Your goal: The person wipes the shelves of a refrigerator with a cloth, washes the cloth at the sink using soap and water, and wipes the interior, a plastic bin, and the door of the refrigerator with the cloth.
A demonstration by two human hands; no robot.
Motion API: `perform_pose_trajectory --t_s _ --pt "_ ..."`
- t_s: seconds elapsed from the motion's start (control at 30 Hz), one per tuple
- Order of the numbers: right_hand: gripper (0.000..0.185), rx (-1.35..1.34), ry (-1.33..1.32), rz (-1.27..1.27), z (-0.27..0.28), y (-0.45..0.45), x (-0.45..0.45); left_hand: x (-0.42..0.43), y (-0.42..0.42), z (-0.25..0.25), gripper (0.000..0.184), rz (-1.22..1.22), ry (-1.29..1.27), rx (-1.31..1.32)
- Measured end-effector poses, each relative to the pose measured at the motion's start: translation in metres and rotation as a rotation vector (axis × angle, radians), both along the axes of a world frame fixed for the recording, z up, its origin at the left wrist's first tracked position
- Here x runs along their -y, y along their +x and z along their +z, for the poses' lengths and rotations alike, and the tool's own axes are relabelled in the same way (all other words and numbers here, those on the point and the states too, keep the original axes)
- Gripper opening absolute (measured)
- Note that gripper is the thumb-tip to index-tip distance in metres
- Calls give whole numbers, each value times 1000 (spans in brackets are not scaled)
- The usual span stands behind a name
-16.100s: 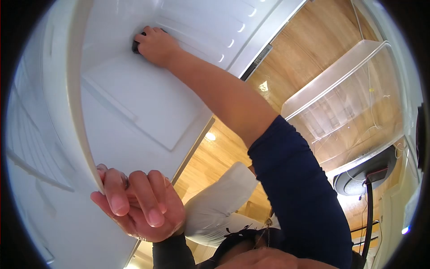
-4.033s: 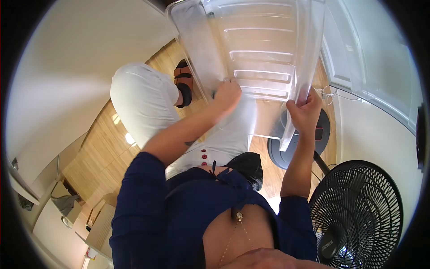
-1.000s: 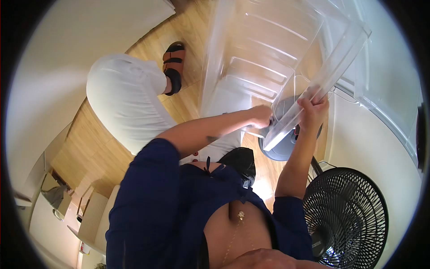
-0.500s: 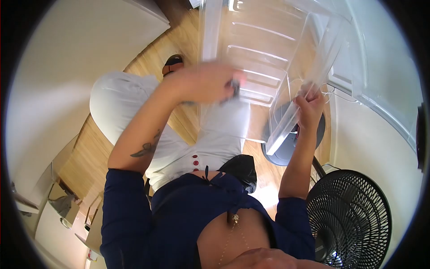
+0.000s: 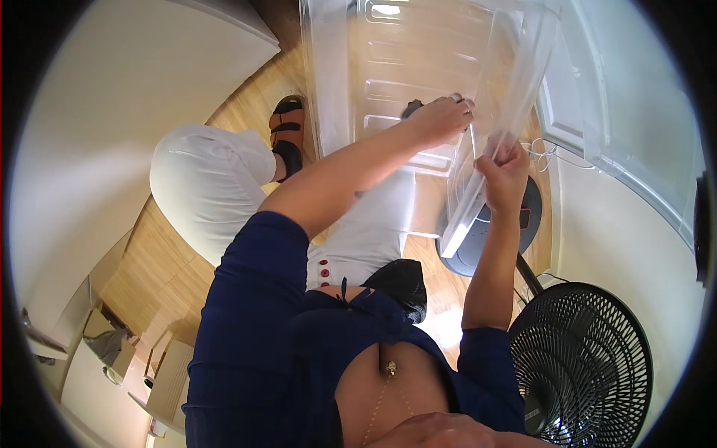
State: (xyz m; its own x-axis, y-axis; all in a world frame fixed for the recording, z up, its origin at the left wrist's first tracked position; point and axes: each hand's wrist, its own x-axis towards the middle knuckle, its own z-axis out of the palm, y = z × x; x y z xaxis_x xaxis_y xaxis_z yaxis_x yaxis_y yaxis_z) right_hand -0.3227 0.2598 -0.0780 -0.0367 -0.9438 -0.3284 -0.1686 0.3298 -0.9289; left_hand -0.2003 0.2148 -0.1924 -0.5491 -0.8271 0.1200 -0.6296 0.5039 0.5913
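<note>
A large clear plastic drawer [image 5: 418, 84] with a ribbed panel rests tilted over my lap. My right hand [image 5: 505, 173] is closed around its near right edge. My left hand [image 5: 445, 119] reaches across the drawer with its fingers pinched together, wearing a ring. A thin white strand [image 5: 473, 140] runs down from these fingertips toward my right hand. Beside the left wrist a small dark object [image 5: 411, 110] shows; I cannot make out what it is or whether the hand holds it.
A black fan [image 5: 582, 366] stands at the right, its round base [image 5: 467, 250] under the drawer's corner. White cords [image 5: 549, 151] hang near the wall. Another clear plastic piece [image 5: 635, 127] is at upper right. A sandaled foot [image 5: 287, 134] rests on the wooden floor [image 5: 160, 280].
My left hand has moved right across the drawer, close to my right hand. The drawer has shifted slightly left. My right hand keeps its grip on the edge.
</note>
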Motion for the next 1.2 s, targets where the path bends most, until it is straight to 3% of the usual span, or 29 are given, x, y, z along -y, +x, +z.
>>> perform_pose_trajectory --t_s 0.1,0.17,0.2,0.37,0.43,0.5,0.57,0.67,0.77,0.83,0.9,0.97,1.03,1.2 --pt "23 -78 2 16 -8 -3 -1 -7 24 -14 21 -151 -222 65" --pt "20 55 -7 -79 -2 7 0 -11 45 -14 23 -427 -303 433" --pt "20 59 -5 -76 -1 7 1 -13 54 -9 15 -456 -320 491" --pt "10 -67 -24 2 -15 1 1 -26 80 10 13 -368 -93 756" --pt "9 -99 -20 -12 -7 9 1 -32 92 22 19 -313 93 1034" --pt "9 -134 -12 -26 -3 14 0 -40 98 21 21 -322 27 1097" --pt "11 -360 -87 3 -8 13 -1 -44 101 21 22 -330 -41 1154" --pt "14 -500 -191 -45 -4 17 -4 -48 105 29 20 -350 76 1171" --pt "16 -449 -204 -60 0 20 -6 -71 109 48 18 -368 200 1140" --pt "17 -483 -180 -16 -1 17 -8 -96 112 60 17 -443 356 968" --pt "17 -517 -157 25 -1 16 -8 -99 107 107 20 -615 664 964" --pt "17 -581 -187 41 1 20 -4 -106 122 137 24 -779 895 1131" --pt "18 -557 -123 28 0 16 1 -93 152 161 24 -743 946 1128" --pt "16 -460 -84 -91 -1 9 7 -51 191 199 20 -220 801 1182"
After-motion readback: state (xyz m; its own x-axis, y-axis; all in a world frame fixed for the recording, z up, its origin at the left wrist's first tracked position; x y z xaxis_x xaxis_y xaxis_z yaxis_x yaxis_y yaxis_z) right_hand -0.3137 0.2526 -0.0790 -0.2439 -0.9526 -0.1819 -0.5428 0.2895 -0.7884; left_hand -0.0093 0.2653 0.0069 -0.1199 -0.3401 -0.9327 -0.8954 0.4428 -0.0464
